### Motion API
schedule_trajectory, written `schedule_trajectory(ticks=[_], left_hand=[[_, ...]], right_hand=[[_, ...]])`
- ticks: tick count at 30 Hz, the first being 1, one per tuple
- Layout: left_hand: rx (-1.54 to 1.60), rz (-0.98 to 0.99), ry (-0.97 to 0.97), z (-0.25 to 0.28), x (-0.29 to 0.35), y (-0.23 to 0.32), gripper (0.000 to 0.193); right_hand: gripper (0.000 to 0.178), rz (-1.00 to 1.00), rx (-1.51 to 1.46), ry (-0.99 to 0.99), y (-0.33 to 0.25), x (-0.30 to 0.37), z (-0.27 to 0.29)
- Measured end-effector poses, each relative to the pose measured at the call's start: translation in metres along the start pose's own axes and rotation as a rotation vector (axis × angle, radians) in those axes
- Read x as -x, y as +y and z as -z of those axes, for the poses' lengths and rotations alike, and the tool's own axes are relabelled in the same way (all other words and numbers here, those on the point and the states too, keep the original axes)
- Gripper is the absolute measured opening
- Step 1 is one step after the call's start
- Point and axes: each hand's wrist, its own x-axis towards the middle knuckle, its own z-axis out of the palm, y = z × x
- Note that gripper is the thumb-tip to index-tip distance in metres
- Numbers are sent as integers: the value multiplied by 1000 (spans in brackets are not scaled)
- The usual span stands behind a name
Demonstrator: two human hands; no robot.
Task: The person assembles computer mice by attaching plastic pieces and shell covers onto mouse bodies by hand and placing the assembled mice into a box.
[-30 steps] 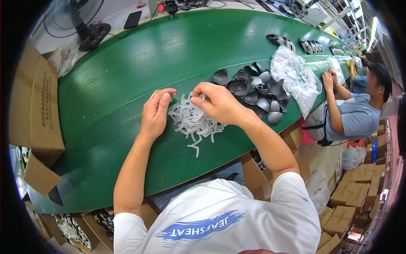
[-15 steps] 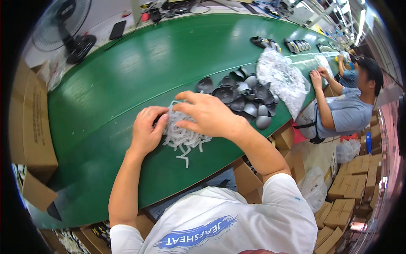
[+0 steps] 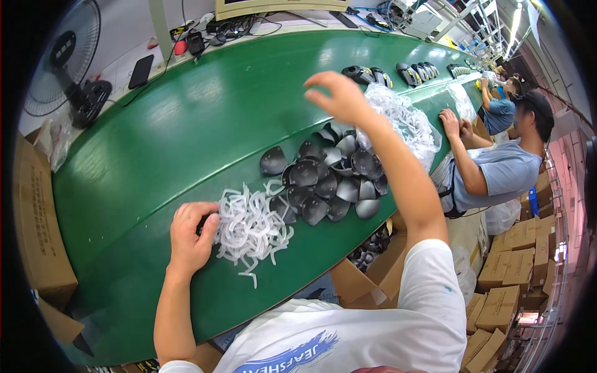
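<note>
My left hand (image 3: 191, 239) rests on the green table with its fingers curled. A dark patch shows between thumb and fingers, too hidden to name. Touching or just beside that hand lies a heap of bent, translucent white plastic strips (image 3: 252, 227). My right hand (image 3: 339, 99) is raised above the far part of the table, fingers and thumb apart, with nothing visible in it. Below it sits a pile of dark grey curved plastic shells (image 3: 305, 173). Black-and-yellow parts (image 3: 367, 76) stand in a row just beyond my right hand.
A clear plastic bag of white pieces (image 3: 404, 118) lies right of the shells, partly behind my right forearm. Cartons (image 3: 40, 217) border the left end, near a black fan (image 3: 90, 102) and a phone (image 3: 142, 71). Another person (image 3: 497, 165) works at the right.
My right hand has left the white strips and moved up and to the right, away from the heap. My left hand stays beside it. The whole view has shifted.
</note>
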Motion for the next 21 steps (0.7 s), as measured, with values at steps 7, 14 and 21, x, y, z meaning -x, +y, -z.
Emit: schedule_trajectory(ticks=[7, 14, 21], left_hand=[[167, 103, 24, -5, -4, -9, 18], [305, 195, 55, -1, -5, -9, 15], [119, -23, 304, -2, 12, -32, 44]], right_hand=[[90, -979, 183, 30, 157, -48, 15], [64, -463, 154, -179, 87, -79, -43], [61, 285, -204, -96, -100, -44, -86]])
